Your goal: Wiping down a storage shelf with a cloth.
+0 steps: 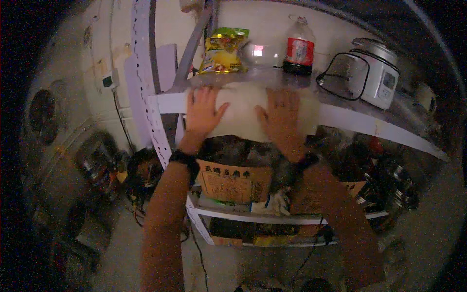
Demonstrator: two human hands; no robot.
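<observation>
A pale, off-white sheet (pixel 239 109) hangs over the front edge of the upper shelf (pixel 255 73). Whether it is cloth or paper I cannot tell. My left hand (pixel 203 109) lies flat on its left part, thumb spread out to the right. Flat on the right part is my right hand (pixel 282 113), with its thumb pointing left. Neither hand grips anything. Dark bands circle both wrists. Behind the sheet on the shelf stand a yellow and green snack bag (pixel 224 53) and a large plastic bottle (pixel 300 51) with a red label and dark liquid at the bottom.
A white electric cooker (pixel 379 76) with a looped black cord (pixel 365 91) is on the shelf's right. A perforated white upright (pixel 144 65) rises at left. Below, a cardboard box (pixel 235 182) bearing writing sits on a lower shelf. Stacked metalware (pixel 405 189) is at lower right.
</observation>
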